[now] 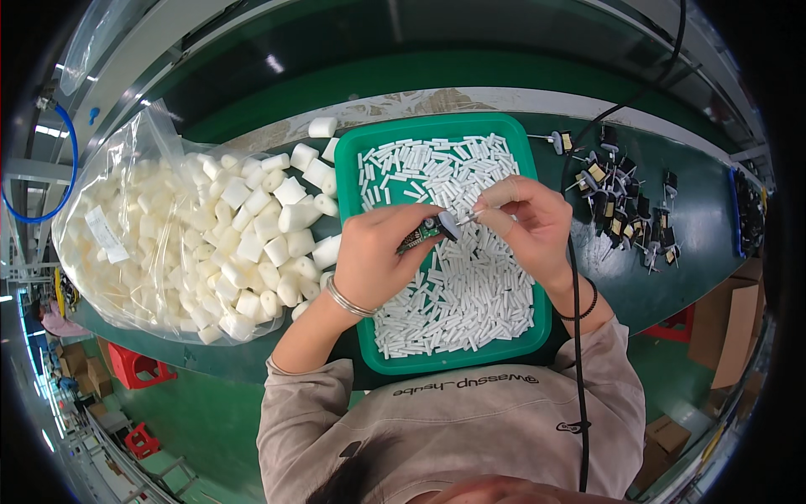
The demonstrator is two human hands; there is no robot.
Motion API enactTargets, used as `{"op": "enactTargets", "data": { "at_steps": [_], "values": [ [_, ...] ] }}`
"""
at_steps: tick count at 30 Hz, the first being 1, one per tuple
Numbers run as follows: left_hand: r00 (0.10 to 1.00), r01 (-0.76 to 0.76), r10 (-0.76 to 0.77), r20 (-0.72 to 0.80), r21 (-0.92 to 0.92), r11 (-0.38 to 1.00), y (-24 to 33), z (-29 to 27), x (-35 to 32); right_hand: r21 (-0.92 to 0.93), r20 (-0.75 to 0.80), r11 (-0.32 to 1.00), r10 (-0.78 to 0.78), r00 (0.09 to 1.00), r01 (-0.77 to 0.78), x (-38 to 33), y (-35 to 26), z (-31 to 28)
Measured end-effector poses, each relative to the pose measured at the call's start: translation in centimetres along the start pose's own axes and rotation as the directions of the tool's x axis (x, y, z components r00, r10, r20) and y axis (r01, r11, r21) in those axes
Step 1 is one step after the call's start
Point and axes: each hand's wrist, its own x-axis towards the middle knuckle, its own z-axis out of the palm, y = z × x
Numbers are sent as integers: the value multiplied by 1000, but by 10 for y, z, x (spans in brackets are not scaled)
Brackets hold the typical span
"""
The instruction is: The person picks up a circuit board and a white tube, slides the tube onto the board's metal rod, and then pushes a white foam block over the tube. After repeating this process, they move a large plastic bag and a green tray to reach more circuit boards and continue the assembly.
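Note:
My left hand (375, 254) is closed round a small electronic assembly (433, 232) with a green circuit board, a black body and a grey disc. From the disc a thin pale rod (468, 218) points to the right. My right hand (536, 233), with pale covers on its fingertips, pinches the far end of this rod. Whether a white tube sits over it, I cannot tell. Both hands are above a green tray (367, 346) strewn with many short white tubes (453, 315).
Left of the tray, a clear plastic bag (151, 139) spills white foam plugs (294, 217) onto the dark green table. At the right lies a pile of similar black assemblies (617, 202) with rods. A black cable (576, 336) hangs past my right wrist. Cardboard boxes (739, 328) stand at the right.

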Motion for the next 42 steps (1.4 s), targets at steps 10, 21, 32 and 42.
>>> {"op": "enactTargets", "data": {
  "at_steps": [10, 21, 32, 42],
  "values": [
    [981, 151, -137, 140, -100, 983, -9, -1, -1, -340, 228, 940, 43, 973, 38, 12, -6, -7],
    [779, 401, -139, 612, -315, 860, 7, 21, 43, -597, 236, 749, -177, 955, 286, -18, -13, -48],
    [811, -506, 247, 531, 425, 750, 42, 183, 79, 649, -220, 756, 88, 972, 78, -85, -51, -100],
    [755, -654, 611, 238, 211, 726, 108, 50, 43, 740, 200, 630, 129, 971, -236, -130, -70, -58]
  ]
}}
